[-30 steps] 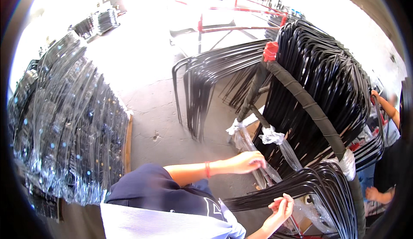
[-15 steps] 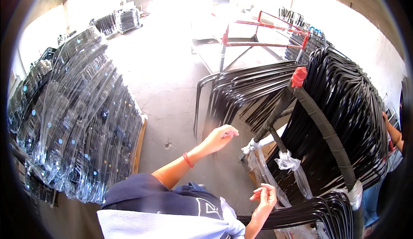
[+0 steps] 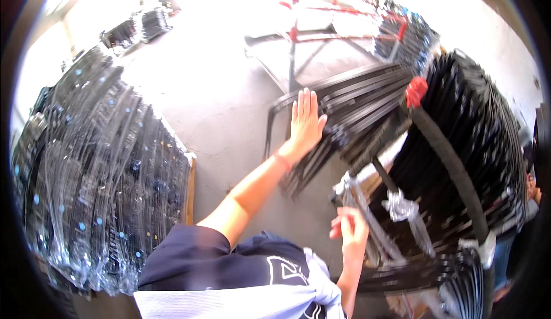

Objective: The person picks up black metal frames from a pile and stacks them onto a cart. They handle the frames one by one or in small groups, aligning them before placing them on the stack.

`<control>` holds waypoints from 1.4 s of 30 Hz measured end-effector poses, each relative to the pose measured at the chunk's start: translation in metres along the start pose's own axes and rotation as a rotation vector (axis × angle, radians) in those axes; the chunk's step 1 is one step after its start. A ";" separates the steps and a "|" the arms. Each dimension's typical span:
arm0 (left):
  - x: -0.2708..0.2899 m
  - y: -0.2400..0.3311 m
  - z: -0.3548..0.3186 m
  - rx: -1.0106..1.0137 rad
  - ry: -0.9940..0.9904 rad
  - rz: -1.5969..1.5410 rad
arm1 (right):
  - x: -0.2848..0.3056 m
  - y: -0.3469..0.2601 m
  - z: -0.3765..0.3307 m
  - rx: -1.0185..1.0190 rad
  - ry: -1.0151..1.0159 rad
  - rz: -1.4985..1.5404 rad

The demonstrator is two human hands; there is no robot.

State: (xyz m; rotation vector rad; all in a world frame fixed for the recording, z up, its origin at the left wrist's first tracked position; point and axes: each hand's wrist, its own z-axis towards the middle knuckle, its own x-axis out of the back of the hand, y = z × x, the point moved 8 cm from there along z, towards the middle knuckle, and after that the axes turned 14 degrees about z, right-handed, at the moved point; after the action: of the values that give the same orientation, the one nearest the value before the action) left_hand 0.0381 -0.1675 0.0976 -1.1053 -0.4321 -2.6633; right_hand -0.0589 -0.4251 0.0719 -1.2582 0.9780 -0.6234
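My left hand (image 3: pixel 307 125) is stretched out flat, fingers up and thumb apart, at the near bends of a bundle of black bent metal tubes (image 3: pixel 356 98). Whether the palm touches the tubes or hovers over them I cannot tell. My right hand (image 3: pixel 351 227) hangs lower, its fingers loosely bent and slightly blurred, with nothing visible in it. Beside it stands a rack post wrapped in dark padding (image 3: pixel 447 158), topped with red tape (image 3: pixel 416 91). Clear plastic wrap (image 3: pixel 402 207) is knotted around a lower bar of the rack.
A tall stack of black frames in clear film (image 3: pixel 97 175) stands on a wooden pallet (image 3: pixel 191 190) at left. More black tubes (image 3: pixel 482 135) fill the rack at right. A red-and-grey metal frame (image 3: pixel 293 49) stands ahead. Another person's hand (image 3: pixel 532 190) shows at the right edge.
My left hand has reached forward and up to the tube bundle, its fingers now straightened. My right hand has risen a little. The view has shifted slightly.
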 end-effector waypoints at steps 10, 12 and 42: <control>-0.012 0.032 0.029 -0.188 -0.121 0.029 | -0.051 -0.032 0.046 0.042 -0.202 -0.267; -0.035 0.030 0.022 -0.241 -0.307 0.034 | -0.058 -0.030 0.045 0.030 -0.225 -0.253; -0.037 0.143 -0.253 -1.063 -1.269 -0.561 | 0.126 0.100 -0.158 -0.102 0.606 0.062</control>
State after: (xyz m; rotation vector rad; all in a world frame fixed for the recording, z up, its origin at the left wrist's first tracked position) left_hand -0.0561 -0.3861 -0.0730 -3.3319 0.7568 -2.0484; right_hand -0.1483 -0.5850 -0.0596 -1.1398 1.5578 -0.9427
